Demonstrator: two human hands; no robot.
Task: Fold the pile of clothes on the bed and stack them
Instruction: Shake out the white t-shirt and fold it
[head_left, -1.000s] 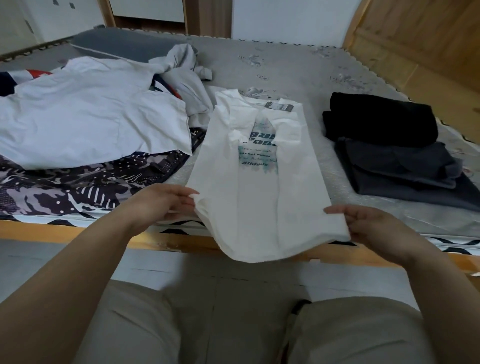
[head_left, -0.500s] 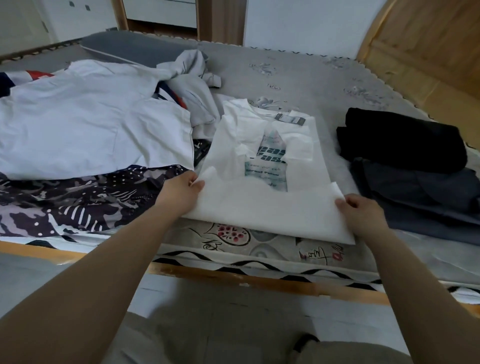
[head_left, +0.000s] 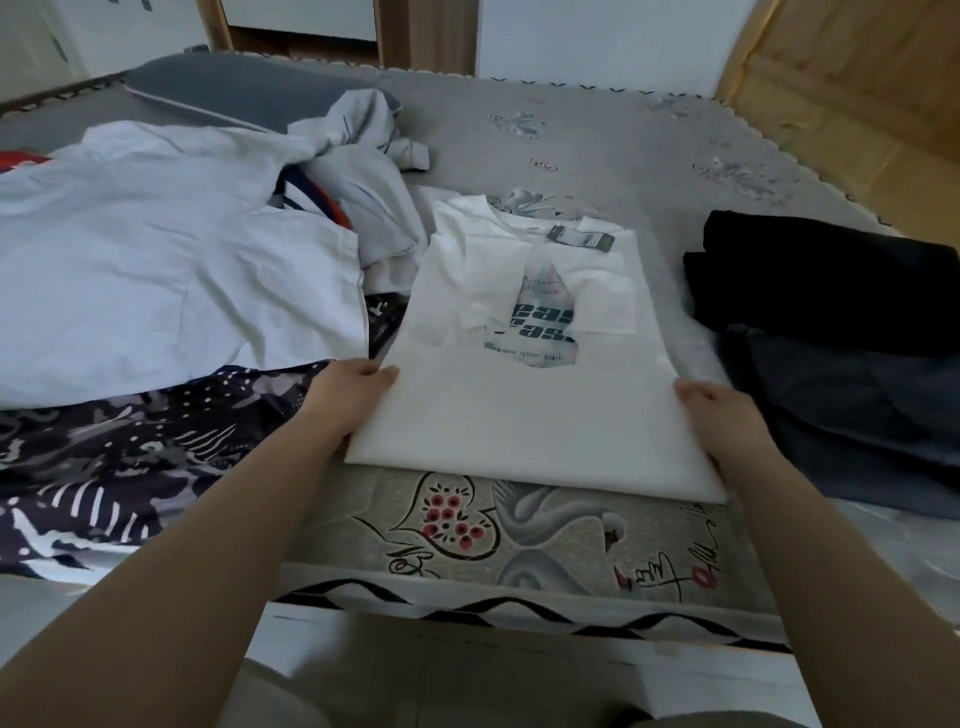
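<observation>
Grey quilted bedding (head_left: 597, 135) covered the mattress in front of me, with wooden panelling (head_left: 841, 78) beyond its far right corner and a printed heart and swan on the mattress edge (head_left: 519, 535) nearest my knees. My 2 hands worked the white T-shirt (head_left: 524, 415), which lay near the front edge of the bed, its lower part doubled up over the teal lettering so that only part of the print showed. A dark tag (head_left: 581, 238) sat at the collar end, away from me.

My left hand (head_left: 349, 391) gripped the shirt's left edge at the raised hem corner: the thumb lay on top of the cloth and the fingers were curled beneath, out of sight. My right hand (head_left: 719, 415) held the right edge the same way, thumb tip on the fabric, the other fingers tucked under it, so I could not tell how tightly they were bent.

To my left spread the unfolded pile: a pale blue shirt (head_left: 171, 270) on top, a dark patterned garment (head_left: 130, 457) under it, and a crumpled grey piece (head_left: 363, 150) behind. To my right, just beside the white shirt, were 2 folded dark garments, the black one (head_left: 821, 280) lying on the charcoal one (head_left: 857, 415).
</observation>
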